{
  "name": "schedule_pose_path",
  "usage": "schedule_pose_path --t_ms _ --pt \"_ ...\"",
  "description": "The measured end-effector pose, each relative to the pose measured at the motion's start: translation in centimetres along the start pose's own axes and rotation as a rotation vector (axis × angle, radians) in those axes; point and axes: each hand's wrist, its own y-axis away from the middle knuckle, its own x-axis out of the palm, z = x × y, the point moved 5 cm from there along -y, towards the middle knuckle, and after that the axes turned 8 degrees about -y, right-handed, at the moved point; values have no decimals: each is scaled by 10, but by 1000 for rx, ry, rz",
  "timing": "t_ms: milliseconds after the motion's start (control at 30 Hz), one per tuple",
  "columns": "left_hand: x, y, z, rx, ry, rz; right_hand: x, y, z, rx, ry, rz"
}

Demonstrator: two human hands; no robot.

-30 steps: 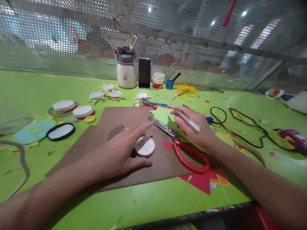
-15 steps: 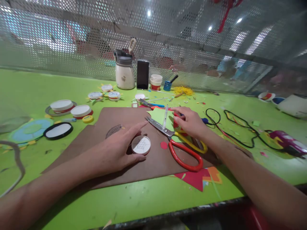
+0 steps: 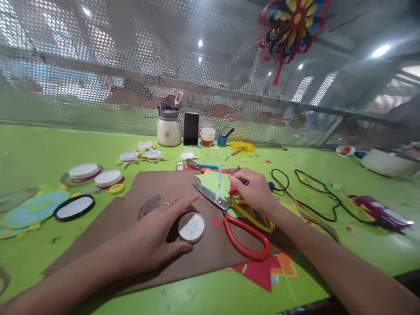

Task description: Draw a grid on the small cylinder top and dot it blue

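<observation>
My left hand lies on a brown sheet, thumb and forefinger closed around a white round lid with a grid drawn on it. My right hand rests beyond red-handled scissors, fingertips curled at the edge of a light green paper piece. A clear pen lies loose on that paper, across the scissor blades. Whether the right fingers pinch anything is hidden. A small red paper dot sits beside the lid.
A protractor lies on the brown sheet. White lids, a black-rimmed oval and a blue ring are at left. A jar, phone and cups stand by the mesh wall. Black cable and a purple tool lie right.
My right hand laid the pen down on the green paper and now curls beside it. The left hand stayed on the lid. The view tilted upward.
</observation>
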Motion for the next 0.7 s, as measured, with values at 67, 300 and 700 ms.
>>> schedule_pose_path --t_ms 67,300,700 --pt "1 -1 2 4 10 -3 -1 -1 -4 24 -12 -2" --pt "-4 -10 -4 -43 102 63 1 0 -11 103 -68 1" --pt "1 -11 -3 -114 147 118 9 6 -8 115 -108 21"
